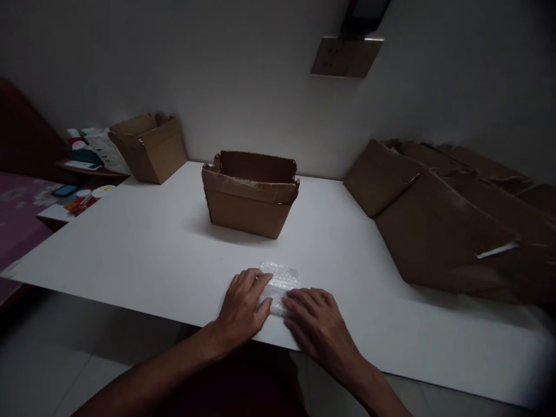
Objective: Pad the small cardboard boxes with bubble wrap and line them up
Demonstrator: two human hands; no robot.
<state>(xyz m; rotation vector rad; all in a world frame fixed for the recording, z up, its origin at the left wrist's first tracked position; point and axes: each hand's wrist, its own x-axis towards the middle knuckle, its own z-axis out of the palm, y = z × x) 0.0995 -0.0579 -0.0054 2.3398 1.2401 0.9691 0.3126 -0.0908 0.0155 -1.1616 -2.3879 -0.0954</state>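
Tabletop [143, 243], white and broad, is filling much of what I am seeing through the head camera. Along its right side a cluster of cardboard boxes [434, 226] is sitting, brown and overlapping. Nearer the centre, a middle box [247, 205] is standing with its mouth upward, well apart from that cluster; a farther box [160, 153] is standing by the wall [195, 75] at the far left.

The right hand [319, 321] is lying low, its fingers side by side, their tips resting at the right edge of some bubble wrap [282, 277]. The left hand [243, 304] is arching over the opposite edge, its thumb parted from the curled fingers. Whether either is pinching the film or only pressing it, I am not managing to tell.

Smallest of all, the bubble wrap is lying close to the near edge of the tabletop, between the hands and on the near side of the middle box. Both hands are touching it, so neither is lying nearer. Its long axis is seeming to run away from the body, as I am judging it, though the covering fingers are leaving me unsure. It is showing no tip; its uncovered far edge is facing the middle box.
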